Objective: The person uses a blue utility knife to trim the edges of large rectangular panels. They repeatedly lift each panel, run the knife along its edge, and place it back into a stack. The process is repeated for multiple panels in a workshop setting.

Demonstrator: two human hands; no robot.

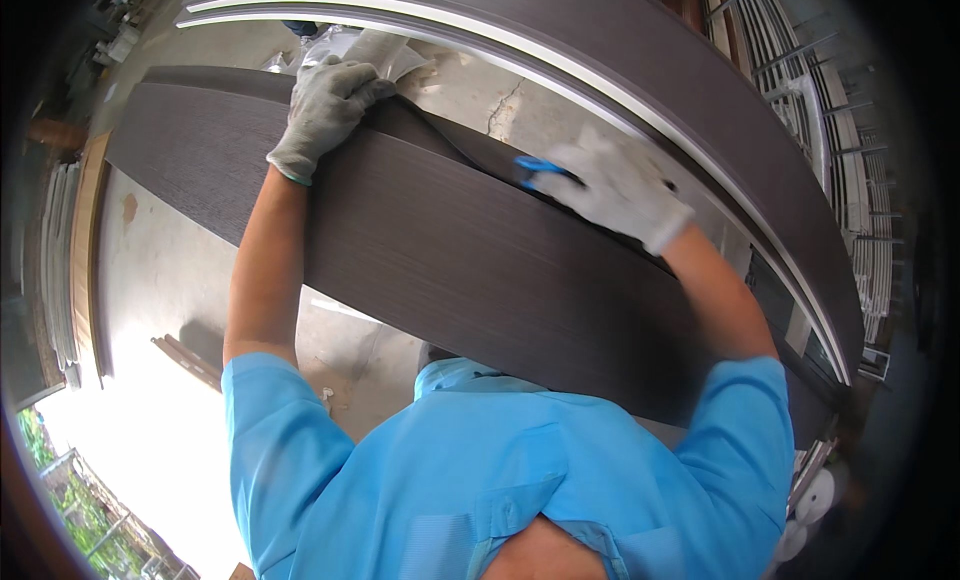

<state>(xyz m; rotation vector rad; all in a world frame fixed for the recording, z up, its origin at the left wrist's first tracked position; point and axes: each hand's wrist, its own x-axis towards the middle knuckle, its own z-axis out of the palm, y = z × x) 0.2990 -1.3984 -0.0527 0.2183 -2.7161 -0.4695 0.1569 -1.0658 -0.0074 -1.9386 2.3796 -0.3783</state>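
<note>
A long dark brown wood-grain panel (430, 250) lies across in front of me. My left hand (335, 105), in a grey work glove, is closed at its far edge. From those fingers a thin black strip (440, 138) runs right along the edge; the grip itself is partly hidden. My right hand (615, 185), also gloved and smeared by motion, is closed around a small blue tool (545, 168) above the same edge, to the right of my left hand. Blur and fingers hide what kind of tool it is.
Beyond the panel stands another long dark board (640, 40) with white edge strips (500, 25). Clear plastic wrapping (390, 55) lies behind my left hand. Stacked white lengths (850, 170) sit on a rack at right. Boards (88, 250) lean at left, and wooden strips (187, 360) lie on the concrete floor.
</note>
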